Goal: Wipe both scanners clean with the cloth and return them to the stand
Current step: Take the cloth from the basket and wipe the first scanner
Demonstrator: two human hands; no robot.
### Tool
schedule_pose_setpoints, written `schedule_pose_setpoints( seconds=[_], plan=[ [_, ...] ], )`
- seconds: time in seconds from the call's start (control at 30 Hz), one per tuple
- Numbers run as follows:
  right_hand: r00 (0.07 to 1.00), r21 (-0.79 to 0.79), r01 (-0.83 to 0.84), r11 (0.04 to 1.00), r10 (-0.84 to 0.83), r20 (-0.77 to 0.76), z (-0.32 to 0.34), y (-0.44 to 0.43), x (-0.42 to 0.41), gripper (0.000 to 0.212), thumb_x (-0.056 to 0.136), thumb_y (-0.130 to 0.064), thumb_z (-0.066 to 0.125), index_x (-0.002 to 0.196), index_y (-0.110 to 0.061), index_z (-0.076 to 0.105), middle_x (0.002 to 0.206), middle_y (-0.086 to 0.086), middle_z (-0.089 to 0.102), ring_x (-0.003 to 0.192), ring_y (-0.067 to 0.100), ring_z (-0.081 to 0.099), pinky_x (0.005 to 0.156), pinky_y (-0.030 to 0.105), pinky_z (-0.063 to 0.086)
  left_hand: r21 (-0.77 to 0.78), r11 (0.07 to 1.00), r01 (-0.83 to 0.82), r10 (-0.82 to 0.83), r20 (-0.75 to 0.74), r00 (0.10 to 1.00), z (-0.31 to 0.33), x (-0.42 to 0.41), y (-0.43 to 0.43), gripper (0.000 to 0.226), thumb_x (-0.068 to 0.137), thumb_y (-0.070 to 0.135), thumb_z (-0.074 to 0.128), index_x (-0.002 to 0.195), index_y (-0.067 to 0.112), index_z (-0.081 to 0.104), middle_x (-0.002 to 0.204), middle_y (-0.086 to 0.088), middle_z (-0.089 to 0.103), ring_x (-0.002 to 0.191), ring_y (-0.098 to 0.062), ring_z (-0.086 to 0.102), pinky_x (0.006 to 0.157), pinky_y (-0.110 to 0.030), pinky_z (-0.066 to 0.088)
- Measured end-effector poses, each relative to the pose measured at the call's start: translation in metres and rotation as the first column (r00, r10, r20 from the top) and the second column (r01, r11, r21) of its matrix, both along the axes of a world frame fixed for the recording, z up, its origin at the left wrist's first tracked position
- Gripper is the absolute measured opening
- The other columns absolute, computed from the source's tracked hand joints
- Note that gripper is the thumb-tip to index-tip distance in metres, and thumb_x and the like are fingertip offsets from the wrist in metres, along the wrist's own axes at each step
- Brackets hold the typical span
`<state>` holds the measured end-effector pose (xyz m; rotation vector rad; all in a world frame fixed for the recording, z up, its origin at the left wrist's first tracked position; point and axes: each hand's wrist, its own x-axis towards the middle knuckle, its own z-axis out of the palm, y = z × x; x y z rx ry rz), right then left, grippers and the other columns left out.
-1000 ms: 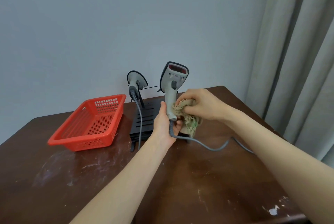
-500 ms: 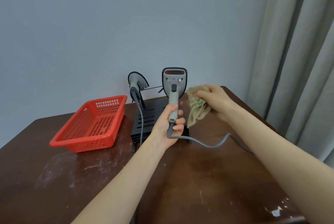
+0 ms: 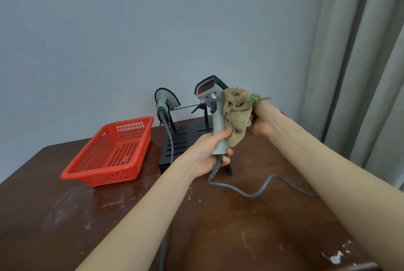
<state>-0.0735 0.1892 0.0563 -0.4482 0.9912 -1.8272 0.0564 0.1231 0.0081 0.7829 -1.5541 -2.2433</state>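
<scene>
Forearms are extended from the bottom of the frame toward its centre. A grey scanner is held upright by the left hand, whose grip is curled tightly round the bottom of the handle; the red window is turned toward the camera. A frayed tan cloth is bunched in the right hand, whose grip is closed on it, and the cloth is pressed against the right side of the scanner's head and handle. A grey cable is trailed from the handle base across the surface toward the right of the frame. Behind the hands, left of centre, a second scanner is seated on the black stand. A red basket is set just beside the stand, to its left. A curtain is hung at the right edge, near the surface's far corner. Scuffed wood with pale marks is spread across the lower frame around the forearms.
</scene>
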Motion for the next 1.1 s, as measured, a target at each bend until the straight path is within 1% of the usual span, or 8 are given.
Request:
schedule_pose_setpoints(
  seconds=[0.13,0.23,0.33,0.47,0.57,0.73,0.97,1.1],
  plan=[
    [0.967,0.031,0.032,0.999,-0.024,-0.255,0.001,-0.006,-0.002,0.017,0.087,-0.002,0.052,0.085,-0.015,0.062,0.067,0.002,0.063,0.055,0.013,0.06,0.046,0.018,0.046,-0.119,0.983,-0.14,0.131,-0.08,0.988,-0.003,0.004,0.0,0.016,0.096,0.026,0.053,0.105,0.015,0.061,0.085,-0.004,0.068,0.068,-0.017,0.066,0.054,-0.031,0.057],
    [0.886,-0.039,0.279,0.959,-0.273,-0.375,0.001,-0.003,-0.014,0.019,0.084,0.0,0.054,0.084,-0.018,0.062,0.07,0.001,0.063,0.062,0.017,0.06,0.045,0.019,0.046,-0.052,0.974,-0.218,0.211,-0.117,0.97,-0.004,0.008,-0.001,0.031,0.099,0.034,0.046,0.115,0.01,0.057,0.082,-0.007,0.064,0.059,-0.016,0.059,0.045,-0.026,0.051],
    [0.646,-0.085,0.474,0.877,-0.411,-0.643,-0.001,0.001,-0.019,0.017,0.076,-0.004,0.059,0.075,-0.02,0.063,0.07,-0.002,0.061,0.07,0.018,0.059,0.061,0.027,0.049,-0.038,0.96,-0.276,0.271,-0.108,0.957,-0.007,0.007,-0.001,0.045,0.1,0.043,0.038,0.118,0.005,0.053,0.079,-0.009,0.063,0.049,-0.014,0.05,0.035,-0.021,0.038],
    [0.2,-0.159,0.417,0.895,-0.261,-0.944,-0.008,-0.005,0.004,0.02,0.079,-0.011,0.064,0.097,-0.016,0.071,0.088,-0.005,0.054,0.084,0.011,0.052,0.066,0.02,0.034,-0.002,0.969,-0.248,0.246,-0.105,0.963,-0.003,-0.001,0.012,0.047,0.102,0.045,0.031,0.106,0.007,0.059,0.071,-0.009,0.064,0.044,-0.015,0.046,0.032,-0.018,0.03],
    [-0.05,-0.168,0.403,0.9,-0.161,-0.986,-0.026,-0.001,0.017,0.03,0.081,-0.029,0.067,0.111,-0.026,0.067,0.106,-0.005,0.044,0.091,0.012,0.049,0.075,0.024,0.038,0.032,0.967,-0.254,0.256,-0.139,0.957,-0.001,-0.006,0.014,0.045,0.102,0.043,0.033,0.099,0.008,0.061,0.063,-0.007,0.063,0.041,-0.016,0.046,0.032,-0.017,0.03],
    [-0.142,-0.012,0.151,0.988,0.01,-0.99,-0.038,0.021,0.031,0.03,0.079,-0.019,0.061,0.104,-0.033,0.069,0.101,-0.011,0.044,0.089,0.014,0.054,0.081,0.03,0.045,-0.013,0.95,-0.313,0.31,-0.115,0.944,-0.004,-0.002,0.008,0.049,0.102,0.044,0.029,0.086,0.01,0.06,0.055,-0.005,0.061,0.039,-0.016,0.048,0.033,-0.02,0.03],
    [-0.167,-0.124,0.436,0.891,-0.056,-0.984,-0.023,-0.004,0.01,0.034,0.089,-0.014,0.053,0.118,-0.026,0.064,0.114,0.004,0.049,0.09,0.029,0.057,0.074,0.034,0.044,-0.004,0.959,-0.283,0.282,-0.065,0.957,-0.002,-0.006,0.015,0.046,0.103,0.04,0.031,0.095,0.004,0.059,0.059,-0.01,0.058,0.036,-0.014,0.045,0.03,-0.017,0.032],
    [-0.189,0.013,0.194,0.981,0.051,-0.981,-0.024,0.008,0.024,0.03,0.084,-0.017,0.055,0.108,-0.028,0.069,0.104,-0.007,0.045,0.091,0.019,0.054,0.077,0.032,0.043,-0.058,0.942,-0.329,0.326,-0.064,0.943,-0.003,-0.003,0.008,0.043,0.103,0.038,0.033,0.089,0.008,0.061,0.056,-0.006,0.062,0.04,-0.015,0.052,0.035,-0.019,0.038]
  ],
)
